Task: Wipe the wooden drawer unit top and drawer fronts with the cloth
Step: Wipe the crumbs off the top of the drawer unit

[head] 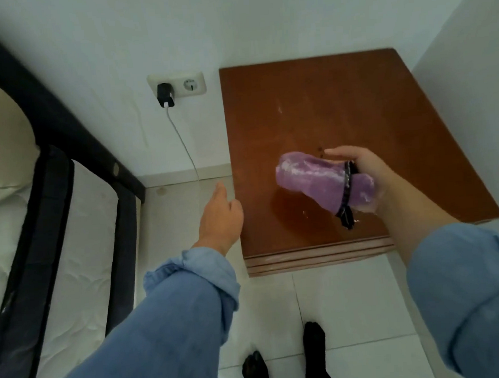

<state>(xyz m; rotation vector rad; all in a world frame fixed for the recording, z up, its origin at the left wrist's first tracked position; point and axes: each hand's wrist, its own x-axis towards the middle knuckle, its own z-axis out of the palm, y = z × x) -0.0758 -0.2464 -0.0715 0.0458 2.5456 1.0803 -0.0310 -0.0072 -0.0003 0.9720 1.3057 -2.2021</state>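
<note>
Purple cloth (324, 180) rolled, black-trimmed, in right hand (365, 169) grip

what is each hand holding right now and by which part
The right hand holds the purple cloth by its near end, by the black trim. The left hand holds nothing.

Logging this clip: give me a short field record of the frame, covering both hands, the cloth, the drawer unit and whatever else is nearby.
left hand: left hand held out beside the unit's left edge, fingers relaxed, holding nothing
right hand: right hand grips the cloth above the top
cloth: purple cloth with black trim, bunched; contact with the wood cannot be told
drawer unit: wooden drawer unit in the wall corner, top bare, pale smudges on it; drawer fronts barely visible from above
nearby: black charger plugged into wall socket, white cable hanging down; bed frame at left
</note>
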